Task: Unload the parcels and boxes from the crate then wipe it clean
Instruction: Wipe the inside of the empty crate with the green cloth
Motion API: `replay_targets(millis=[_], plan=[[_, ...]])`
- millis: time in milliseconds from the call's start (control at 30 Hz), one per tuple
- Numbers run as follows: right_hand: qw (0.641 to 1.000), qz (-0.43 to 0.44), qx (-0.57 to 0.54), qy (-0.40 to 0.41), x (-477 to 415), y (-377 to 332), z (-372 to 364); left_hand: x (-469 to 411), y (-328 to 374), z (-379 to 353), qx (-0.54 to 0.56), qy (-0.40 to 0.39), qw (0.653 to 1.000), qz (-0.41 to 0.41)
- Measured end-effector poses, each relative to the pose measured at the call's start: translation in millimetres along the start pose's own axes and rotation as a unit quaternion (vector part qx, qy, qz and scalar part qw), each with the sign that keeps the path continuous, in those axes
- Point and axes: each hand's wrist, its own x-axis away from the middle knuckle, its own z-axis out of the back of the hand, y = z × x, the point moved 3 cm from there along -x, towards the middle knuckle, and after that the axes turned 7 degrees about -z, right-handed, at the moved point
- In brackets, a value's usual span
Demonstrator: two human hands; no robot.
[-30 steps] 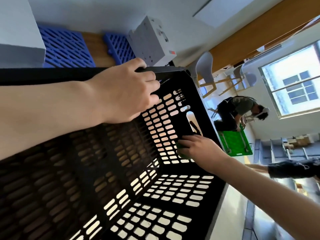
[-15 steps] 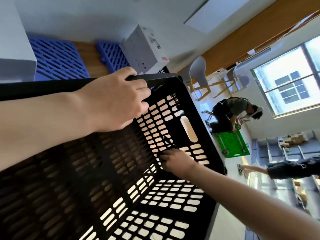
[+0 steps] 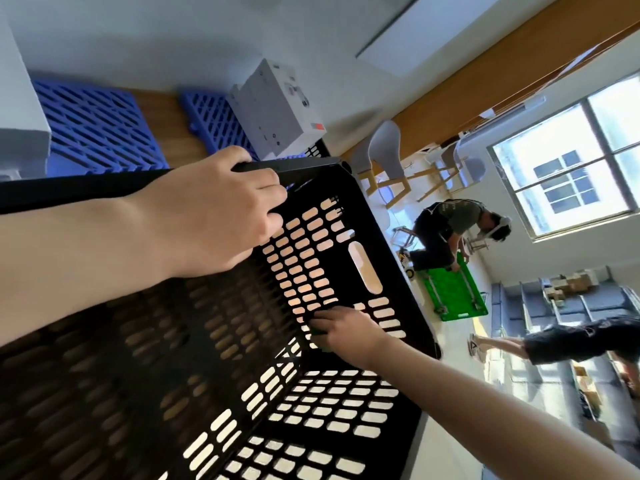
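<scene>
Left hand [image 3: 207, 209] clamped on crate [image 3: 166, 375] rim, right hand [image 3: 346, 330] gripping green cloth [image 3: 316, 331] against its inner wall. Crate's empty, tipped beside blue pallet [image 3: 97, 126]. Looks light and stiff; hold by rim.

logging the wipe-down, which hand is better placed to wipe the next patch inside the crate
Right, likely. The right hand is inside the black crate, holding a green cloth against the slotted end wall near the floor corner. The left hand grips the top rim and seems to steady the crate.
</scene>
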Motion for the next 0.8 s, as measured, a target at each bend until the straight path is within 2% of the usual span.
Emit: replay_targets(millis=[100, 167, 233, 367, 467, 600, 700, 800], plan=[[0.998, 0.011, 0.029, -0.049, -35, -18, -15, 0, 0, 0, 0.003, 0.008, 1.000, -0.001], [0.998, 0.027, 0.048, -0.025, -28, -15, -6, 0, 0, 2, 0.004, 0.008, 1.000, -0.002], [1.000, 0.021, 0.012, -0.011, 1, -1, 13, 1, 1, 4, 0.005, 0.012, 1.000, -0.005], [0.996, -0.041, -0.010, 0.076, 90, 40, 57, 2, 1, 7, 0.011, 0.020, 1.000, 0.001], [0.992, -0.087, -0.040, 0.083, 132, 56, 65, 3, 2, 9, 0.018, 0.013, 1.000, -0.001], [0.997, -0.066, -0.041, 0.031, 100, 33, 47, 3, 2, 6, 0.016, 0.005, 1.000, 0.000], [0.993, -0.025, -0.030, -0.110, 38, 4, 15, 1, 1, 0, 0.005, 0.009, 1.000, -0.002], [0.984, 0.009, 0.034, -0.174, -15, -21, 4, 1, 0, -1, 0.001, 0.026, 1.000, -0.008]])
